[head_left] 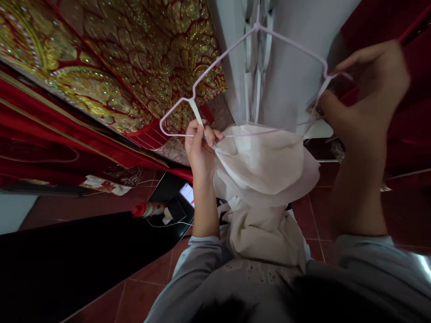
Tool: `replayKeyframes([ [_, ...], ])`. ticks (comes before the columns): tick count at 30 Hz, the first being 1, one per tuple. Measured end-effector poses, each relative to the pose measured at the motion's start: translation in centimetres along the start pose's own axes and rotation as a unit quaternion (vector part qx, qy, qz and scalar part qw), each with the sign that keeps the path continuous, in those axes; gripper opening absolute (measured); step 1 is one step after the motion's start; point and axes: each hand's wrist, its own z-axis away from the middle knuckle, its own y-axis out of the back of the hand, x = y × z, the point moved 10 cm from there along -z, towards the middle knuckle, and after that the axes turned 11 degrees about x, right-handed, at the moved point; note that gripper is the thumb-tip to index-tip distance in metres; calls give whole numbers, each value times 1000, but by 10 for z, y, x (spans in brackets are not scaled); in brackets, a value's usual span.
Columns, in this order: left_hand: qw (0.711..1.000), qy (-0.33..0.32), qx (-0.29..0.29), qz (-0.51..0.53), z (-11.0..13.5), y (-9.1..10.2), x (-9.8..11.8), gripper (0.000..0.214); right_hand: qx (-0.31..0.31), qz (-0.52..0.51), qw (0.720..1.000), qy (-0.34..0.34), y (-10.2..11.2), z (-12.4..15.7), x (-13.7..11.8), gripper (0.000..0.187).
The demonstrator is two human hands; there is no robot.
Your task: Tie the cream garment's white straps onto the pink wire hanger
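Note:
A pale pink wire hanger (pixel 226 54) hangs in front of me, with a thin white garment (pixel 266 157) below it. One white strap (pixel 196 114) loops over the hanger's left notch. My left hand (pixel 201 150) is closed on that strap, close to the hanger's lower bar. At the right notch lies the other strap (pixel 323 86), with the thumb of my right hand (pixel 368 96) against it. The fingers of that hand bend round the hanger's right end, slightly blurred. The garment's lower folds hang in front of my body.
Gold-sequined red garments (pixel 134 58) hang at the left, dark red cloth (pixel 407 116) at the right. On a black tabletop (pixel 84 255) at the lower left are a red-capped bottle (pixel 148 209) and a lit phone (pixel 187 194). Other hangers (pixel 249 67) hang behind.

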Motion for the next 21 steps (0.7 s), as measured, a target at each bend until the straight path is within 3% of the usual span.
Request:
replayKeyframes([
  [5,1000,15,15,-2,2,-1,-9,19,27,47,994,91,3,21,-45,27],
  [7,1000,11,13,5,4,-4,-11,21,-83,-1,994,77,-21,40,-55,24],
  [10,1000,3,18,-14,6,-4,-14,19,-254,-29,966,38,-60,75,-56,25],
  [12,999,-5,32,-38,6,0,-15,11,-265,-1,964,14,-69,85,-49,24],
  [15,991,-18,40,-128,10,8,-9,7,-232,13,973,-7,-69,88,-42,23],
  [17,966,-22,-12,-255,18,3,-4,16,-218,14,976,-11,-68,88,-41,23],
  [21,862,-49,-148,-482,42,-12,12,29,-195,13,981,-9,-65,89,-44,21],
])
